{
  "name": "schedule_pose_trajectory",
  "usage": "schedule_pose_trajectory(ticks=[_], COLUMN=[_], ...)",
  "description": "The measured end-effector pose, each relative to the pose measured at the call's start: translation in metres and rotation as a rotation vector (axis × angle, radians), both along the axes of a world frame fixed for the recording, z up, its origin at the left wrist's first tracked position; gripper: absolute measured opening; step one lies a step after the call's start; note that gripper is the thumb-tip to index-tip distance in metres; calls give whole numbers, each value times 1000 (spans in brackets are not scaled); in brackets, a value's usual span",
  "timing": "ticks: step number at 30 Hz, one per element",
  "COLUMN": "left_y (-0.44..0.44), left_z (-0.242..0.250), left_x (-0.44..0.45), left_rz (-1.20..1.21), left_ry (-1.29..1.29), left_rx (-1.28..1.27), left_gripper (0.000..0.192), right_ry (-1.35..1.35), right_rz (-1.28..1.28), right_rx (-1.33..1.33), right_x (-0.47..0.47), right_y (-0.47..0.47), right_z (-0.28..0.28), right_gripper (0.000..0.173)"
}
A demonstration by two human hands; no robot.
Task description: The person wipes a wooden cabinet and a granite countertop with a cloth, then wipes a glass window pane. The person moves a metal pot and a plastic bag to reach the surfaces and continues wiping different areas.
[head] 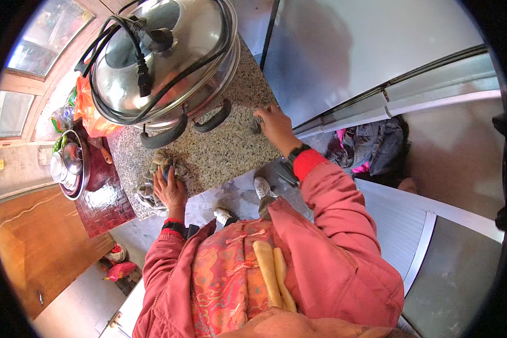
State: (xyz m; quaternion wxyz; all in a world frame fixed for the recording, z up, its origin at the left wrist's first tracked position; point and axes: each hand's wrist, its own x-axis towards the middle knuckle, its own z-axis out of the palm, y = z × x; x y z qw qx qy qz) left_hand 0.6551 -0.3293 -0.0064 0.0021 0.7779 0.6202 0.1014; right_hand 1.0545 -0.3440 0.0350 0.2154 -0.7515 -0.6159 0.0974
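My left hand [169, 192] lies over a crumpled, stained cloth rag [179, 168] at the near left corner of the speckled stone tabletop [219, 160]. Its fingers press into the folds, and more bunched cloth [148, 196] spreads beside the wrist. Near the tabletop's right edge, my right hand [275, 126] grips a small dark grey scouring pad [256, 125] against the stone; the fingers partly hide it. Between and beyond my hands stands a large steel electric pot with a domed lid [198, 55]. A black power cord [143, 76] is looped over the lid, and dark handles [213, 118] face me.
An orange plastic bag [91, 112] sits left of the pot. A metal basin [84, 169] with bowls and green peppers stands on a dark red surface [105, 207]. A white panel [363, 55] rises at the right, with dark clothing [367, 143] beyond it.
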Motion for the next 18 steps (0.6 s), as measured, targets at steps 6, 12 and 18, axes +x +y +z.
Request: schedule_pose_trajectory(ticks=[6,12,18], left_y=[1,-1,2], left_z=[2,5,7], left_x=[3,2,3], left_rz=[-6,-46,-10], left_ry=[-59,-66,-67], left_rx=[37,83,29], left_gripper=[53,49,50], right_ry=[72,-25,-2], right_rz=[13,-13,-16], right_rx=[-106,-70,62], right_x=[-11,0,-10], right_y=[-74,19,4], right_z=[11,1,1], right_gripper=[33,32,31])
